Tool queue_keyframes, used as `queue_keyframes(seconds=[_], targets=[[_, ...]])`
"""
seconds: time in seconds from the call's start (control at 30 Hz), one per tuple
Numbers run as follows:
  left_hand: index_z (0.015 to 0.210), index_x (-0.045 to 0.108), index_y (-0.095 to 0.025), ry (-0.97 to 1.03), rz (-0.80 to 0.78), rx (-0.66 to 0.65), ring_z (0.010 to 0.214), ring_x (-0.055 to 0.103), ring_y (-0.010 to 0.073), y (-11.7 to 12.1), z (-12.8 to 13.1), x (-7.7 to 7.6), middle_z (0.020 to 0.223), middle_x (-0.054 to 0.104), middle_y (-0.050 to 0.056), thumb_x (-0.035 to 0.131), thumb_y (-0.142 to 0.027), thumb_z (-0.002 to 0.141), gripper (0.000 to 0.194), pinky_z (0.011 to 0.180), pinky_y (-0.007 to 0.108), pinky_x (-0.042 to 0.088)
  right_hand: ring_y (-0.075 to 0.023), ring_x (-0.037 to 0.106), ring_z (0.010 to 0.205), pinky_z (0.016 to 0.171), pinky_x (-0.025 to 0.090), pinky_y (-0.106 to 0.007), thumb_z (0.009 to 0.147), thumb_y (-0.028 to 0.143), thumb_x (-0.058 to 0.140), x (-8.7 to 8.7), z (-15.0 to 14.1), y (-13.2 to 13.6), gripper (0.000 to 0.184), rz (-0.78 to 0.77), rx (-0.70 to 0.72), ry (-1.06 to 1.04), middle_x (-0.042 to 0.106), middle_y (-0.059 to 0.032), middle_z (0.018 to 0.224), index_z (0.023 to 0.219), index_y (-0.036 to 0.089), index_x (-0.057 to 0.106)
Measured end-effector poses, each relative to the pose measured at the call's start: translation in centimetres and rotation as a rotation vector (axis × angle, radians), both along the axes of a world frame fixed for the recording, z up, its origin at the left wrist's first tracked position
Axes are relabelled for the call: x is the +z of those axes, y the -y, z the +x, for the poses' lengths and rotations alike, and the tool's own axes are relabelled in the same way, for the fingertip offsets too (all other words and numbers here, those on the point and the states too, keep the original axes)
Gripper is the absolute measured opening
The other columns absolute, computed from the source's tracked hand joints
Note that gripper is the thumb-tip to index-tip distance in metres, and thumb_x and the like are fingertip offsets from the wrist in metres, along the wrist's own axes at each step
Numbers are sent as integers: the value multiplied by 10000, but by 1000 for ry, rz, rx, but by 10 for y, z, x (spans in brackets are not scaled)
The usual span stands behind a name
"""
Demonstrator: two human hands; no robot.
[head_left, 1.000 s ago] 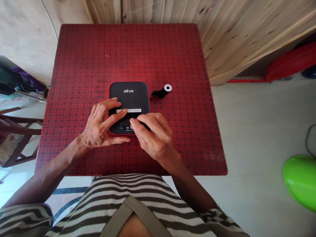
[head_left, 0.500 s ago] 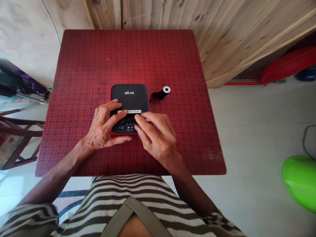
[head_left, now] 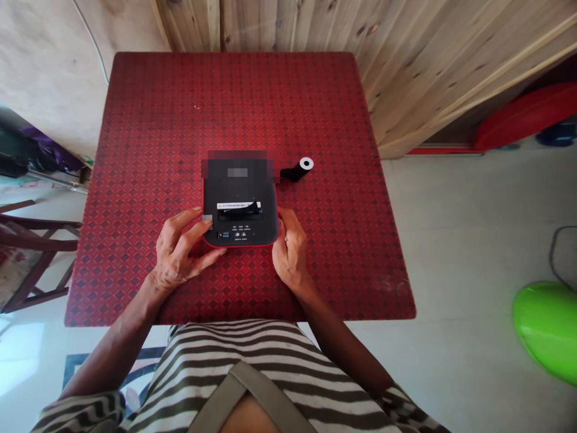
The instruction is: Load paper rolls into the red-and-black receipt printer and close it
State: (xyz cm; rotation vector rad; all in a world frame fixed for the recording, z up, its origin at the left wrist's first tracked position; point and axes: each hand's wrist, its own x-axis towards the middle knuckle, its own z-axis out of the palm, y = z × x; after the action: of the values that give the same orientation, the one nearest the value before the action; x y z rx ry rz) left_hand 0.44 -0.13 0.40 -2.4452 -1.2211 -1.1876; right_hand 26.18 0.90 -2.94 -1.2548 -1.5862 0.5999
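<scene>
Both hands slid off the top of the black device [head_left: 240,204] and out to its sides since a moment ago; right hand [head_left: 289,249] was up over the button strip, now parked at the right edge. Left hand [head_left: 180,252] dropped back a bit too, fingertips now just on the near-left corner.

Nearest: striped shirt at the bottom, forearms reaching over the near edge of the red patterned table [head_left: 148,150]. Left fingers spread loose, index and middle touching the corner, thumb flat on the cloth, not really clamped on anything. Right fingers curled inward, knuckles against the side wall, gripping nothing as far as visible. Looks like bracing from both sides to keep the box square and leave the top uncovered.

Device sits flat mid-table, slightly toward the near side, label strip and dark slot showing, small buttons below.

Further back, just beside the far-right corner, a small black roll with white core [head_left: 300,168], lying apart from the hands. Beyond that, wood-plank wall; green thing off right on the floor.
</scene>
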Motion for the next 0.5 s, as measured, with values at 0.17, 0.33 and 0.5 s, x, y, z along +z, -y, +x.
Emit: queue_keyframes(seconds=[0.17,0.33,0.5], targets=[[1498,585,-277,35,-20,6,1137,755,258,3,2,0,1351,724,125,927,-425,856,742,920,383,686,-216,751,1094,964,619,-399,1172,298,400,-1,1,0,350,26,-4,20,778,-108,1200,1309,219,712],[1471,604,-277,49,-29,20,1121,753,257,4,1,-2,1334,718,124,936,-454,847,729,889,380,684,-202,744,1058,941,607,-371,1168,277,405,-2,0,0,339,36,-4,13,773,-97,1175,1319,221,703],[1455,604,-261,60,-50,22,1104,752,244,4,2,-2,1322,712,122,912,-478,873,693,866,369,679,-212,748,1085,938,606,-383,1173,286,385,-1,0,0,346,26,-4,41,772,-106,1198,1306,219,697]])
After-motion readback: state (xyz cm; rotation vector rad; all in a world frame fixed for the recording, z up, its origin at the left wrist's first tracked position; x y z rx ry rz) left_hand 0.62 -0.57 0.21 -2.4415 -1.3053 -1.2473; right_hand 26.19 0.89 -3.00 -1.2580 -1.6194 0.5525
